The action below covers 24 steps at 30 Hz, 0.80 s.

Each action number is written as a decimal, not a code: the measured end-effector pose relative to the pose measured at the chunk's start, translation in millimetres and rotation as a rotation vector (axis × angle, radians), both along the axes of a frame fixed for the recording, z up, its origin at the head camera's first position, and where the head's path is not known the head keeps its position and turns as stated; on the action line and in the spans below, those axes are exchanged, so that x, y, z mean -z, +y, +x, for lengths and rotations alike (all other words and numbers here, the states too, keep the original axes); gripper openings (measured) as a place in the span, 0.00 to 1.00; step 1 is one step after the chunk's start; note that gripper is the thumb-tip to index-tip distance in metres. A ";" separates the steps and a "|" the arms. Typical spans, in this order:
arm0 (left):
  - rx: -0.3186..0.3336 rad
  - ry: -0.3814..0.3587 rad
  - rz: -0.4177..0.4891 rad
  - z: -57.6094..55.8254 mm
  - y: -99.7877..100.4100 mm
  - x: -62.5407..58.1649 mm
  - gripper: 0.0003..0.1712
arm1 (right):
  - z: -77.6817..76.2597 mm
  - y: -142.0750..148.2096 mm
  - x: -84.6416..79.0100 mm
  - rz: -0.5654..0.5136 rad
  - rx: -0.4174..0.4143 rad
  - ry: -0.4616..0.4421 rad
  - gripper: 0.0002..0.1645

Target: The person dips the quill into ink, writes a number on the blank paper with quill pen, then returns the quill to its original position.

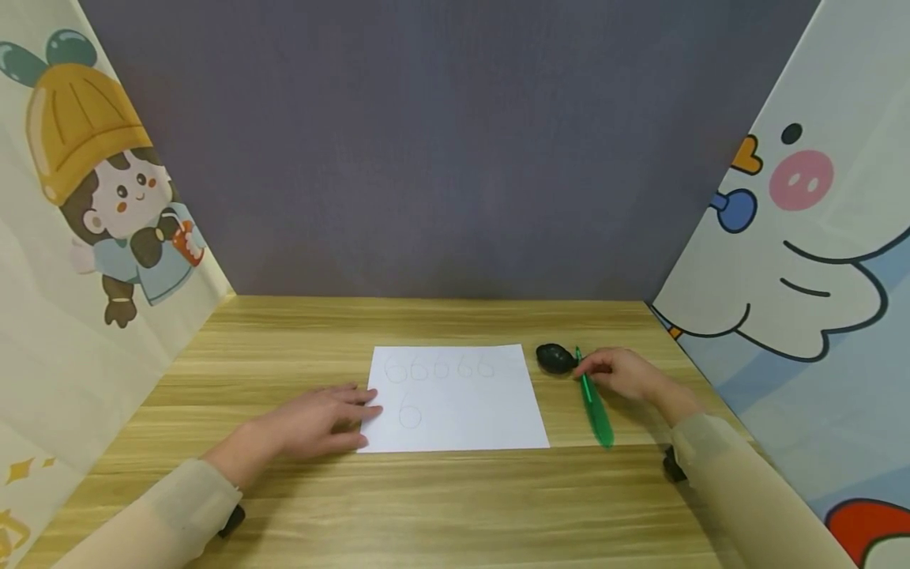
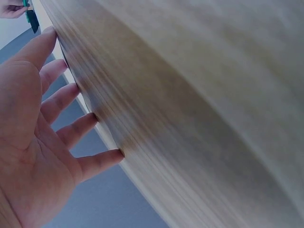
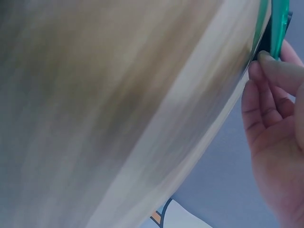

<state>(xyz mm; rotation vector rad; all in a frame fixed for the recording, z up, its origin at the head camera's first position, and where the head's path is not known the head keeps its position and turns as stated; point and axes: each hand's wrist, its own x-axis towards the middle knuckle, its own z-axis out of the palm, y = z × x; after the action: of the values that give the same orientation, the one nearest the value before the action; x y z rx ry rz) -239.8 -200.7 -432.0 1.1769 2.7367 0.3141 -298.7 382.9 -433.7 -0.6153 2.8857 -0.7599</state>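
A white sheet of paper (image 1: 469, 411) lies on the wooden table with several faint figure 6s on it, a row along the top and one lower left. My left hand (image 1: 320, 419) rests at the paper's left edge, fingers spread, fingertips over the margin. To the paper's right, my right hand (image 1: 629, 375) pinches a green pen (image 1: 596, 415) near its thin far end, thumb and forefinger together. The pen's wider end points toward me. A dark oval object (image 1: 554, 359) with a narrow tip sits just left of those fingertips; its kind does not show.
The wood-grain table (image 1: 441, 506) stretches toward me in front of the paper. Behind it stands a grey panel (image 1: 441, 158). Cartoon-printed panels flank the table, a child in a yellow hat (image 1: 131, 213) left and a white bird (image 1: 817, 237) right.
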 end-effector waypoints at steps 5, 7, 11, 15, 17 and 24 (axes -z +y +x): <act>0.010 0.007 0.015 0.0 1.0 -0.4 0.34 | 2.5 1.2 -2.6 0.024 0.005 0.032 0.17; 0.008 0.005 0.018 0.1 1.0 -0.5 0.34 | 3.3 1.3 -3.6 0.036 0.005 0.045 0.17; 0.003 -0.003 0.013 0.2 1.0 -0.7 0.34 | 5.1 1.2 -5.1 0.069 -0.036 0.100 0.17; 0.008 0.000 0.009 -0.3 1.7 -0.6 0.34 | 6.5 1.4 -3.8 0.132 -0.097 0.201 0.15; 0.004 -0.008 0.010 0.0 2.4 -1.2 0.33 | 7.2 1.7 -2.7 0.155 -0.114 0.235 0.15; 0.007 -0.012 0.016 0.3 2.8 -1.0 0.34 | 9.0 2.7 -2.0 0.188 -0.135 0.281 0.16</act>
<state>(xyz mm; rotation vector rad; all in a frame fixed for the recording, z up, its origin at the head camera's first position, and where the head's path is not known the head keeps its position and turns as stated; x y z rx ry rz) -239.4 -197.9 -431.0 1.1843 2.7237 0.3419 -289.7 385.6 -431.8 -0.9485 3.0726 -0.4064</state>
